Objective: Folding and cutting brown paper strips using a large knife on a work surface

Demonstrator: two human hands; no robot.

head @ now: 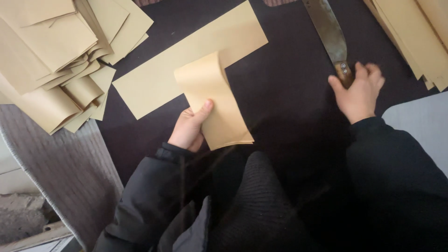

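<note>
Now the folded tan sheet (213, 105) sits pinched in the left hand (189, 129), thumb on top, its upper edge curling over a long flat strip (154, 81) on the dark work surface (280, 93). Over on the right, the right hand (359, 93) closes around the wooden handle of a big broad-bladed knife (329, 30), though motion blur softens that grip. Plenty done already, judging by the heap of folded pieces (51, 60) far left; a flat stack (415, 37) waits upper right.
</note>
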